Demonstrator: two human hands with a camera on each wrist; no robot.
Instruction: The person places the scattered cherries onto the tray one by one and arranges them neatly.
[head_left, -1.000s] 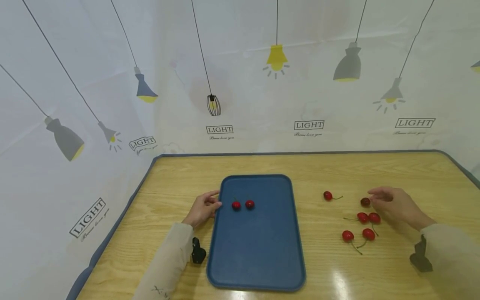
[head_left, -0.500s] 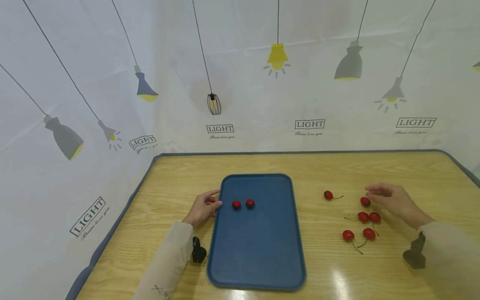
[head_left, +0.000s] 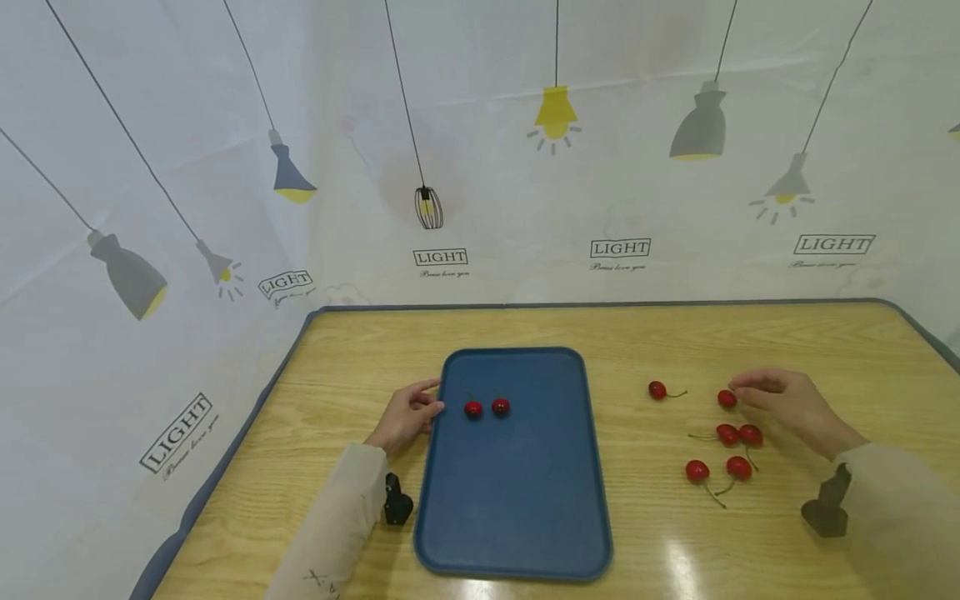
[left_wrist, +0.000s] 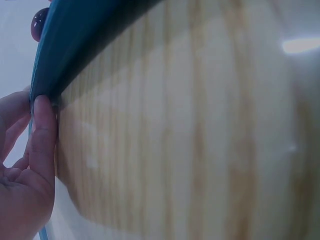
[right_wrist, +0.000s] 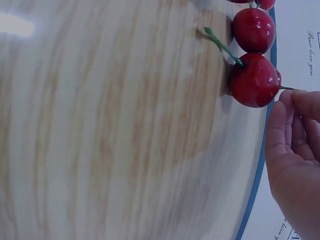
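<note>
Cherry [head_left: 727, 398] shifted slightly leftward, its stem [right_wrist: 286, 88] pinched by the right hand [head_left: 791, 407]; left hand [head_left: 405, 417] grips the tray [head_left: 517, 492].

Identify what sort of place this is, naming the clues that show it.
Probably a screened-off tabletop workspace: creased white lamp-printed sheeting rises behind a pale wood-grain table, which carries a blue rectangular tray with two round red cherries on it.

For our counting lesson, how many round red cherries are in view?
8: two round red cherries on the rectangular blue tray; to its right, one alone, one at the right hand, two together, and two nearer.
</note>
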